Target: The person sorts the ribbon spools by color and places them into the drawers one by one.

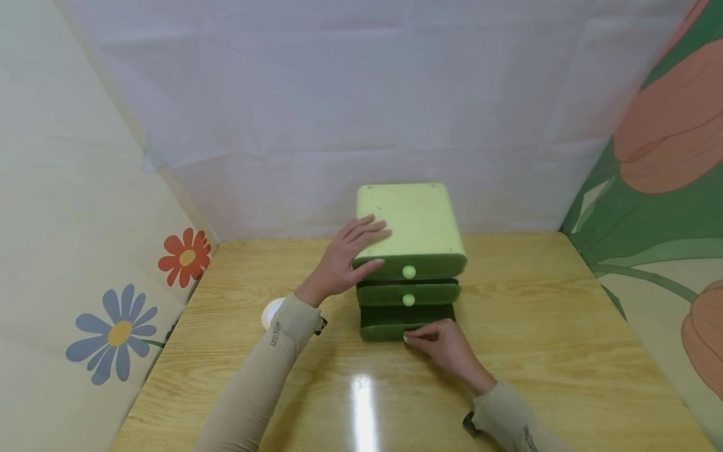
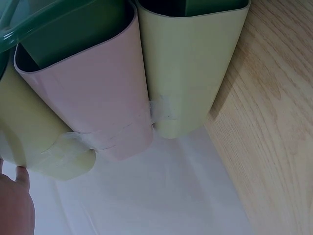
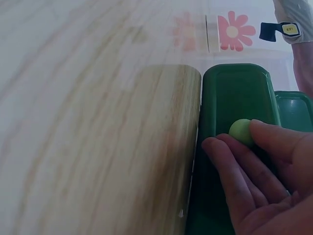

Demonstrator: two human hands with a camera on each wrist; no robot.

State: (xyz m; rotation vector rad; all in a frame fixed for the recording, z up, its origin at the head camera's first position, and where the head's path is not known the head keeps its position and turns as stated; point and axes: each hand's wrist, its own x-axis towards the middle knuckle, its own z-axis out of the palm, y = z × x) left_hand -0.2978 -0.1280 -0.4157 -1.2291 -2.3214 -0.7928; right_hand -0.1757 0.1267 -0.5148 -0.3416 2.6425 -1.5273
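A small drawer cabinet (image 1: 409,216) with a pale green top and dark green drawer fronts stands on the table. My left hand (image 1: 341,254) rests on its top left edge, fingers spread over the top and thumb near the front. My right hand (image 1: 449,348) pinches the round light green knob (image 3: 240,132) of the bottom drawer (image 1: 378,333) between thumb and fingers. That drawer stands partly out, with a dark gap above its front. The middle drawer (image 1: 378,294) is also slightly out. In the left wrist view, the cabinet's side shows a pink tier (image 2: 93,98) between pale green ones, joined with clear tape.
A white round object (image 1: 271,312) lies on the wooden table (image 1: 536,326), partly hidden behind the left sleeve. A white cloth wall (image 1: 367,94) stands close behind the cabinet. Flower-printed panels flank the table on both sides.
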